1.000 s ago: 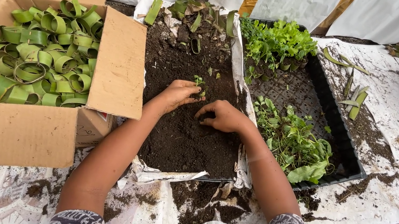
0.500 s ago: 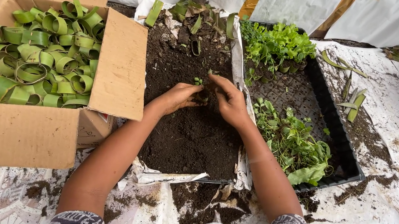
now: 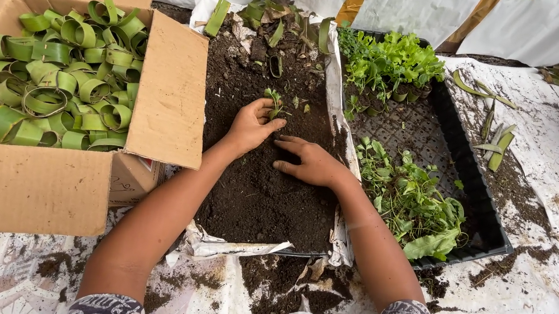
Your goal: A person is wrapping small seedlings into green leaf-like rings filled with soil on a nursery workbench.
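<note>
Head view — cardboard box (image 3: 30,194) beside soil (image 3: 267,192).

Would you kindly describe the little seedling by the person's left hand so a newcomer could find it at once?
Start at the heap of dark soil between the cardboard box and the black seedling tray. The left hand rests on it; the seedling stands at its fingertips. It is the only upright green sprout in bare soil.

A tiny green seedling (image 3: 275,97) with a thin stem and a few small leaves stands upright in a heap of dark, crumbly potting soil (image 3: 267,192). The soil fills a paper-lined tray, loose and uneven, with spilled clumps lying at its near edge.
</note>
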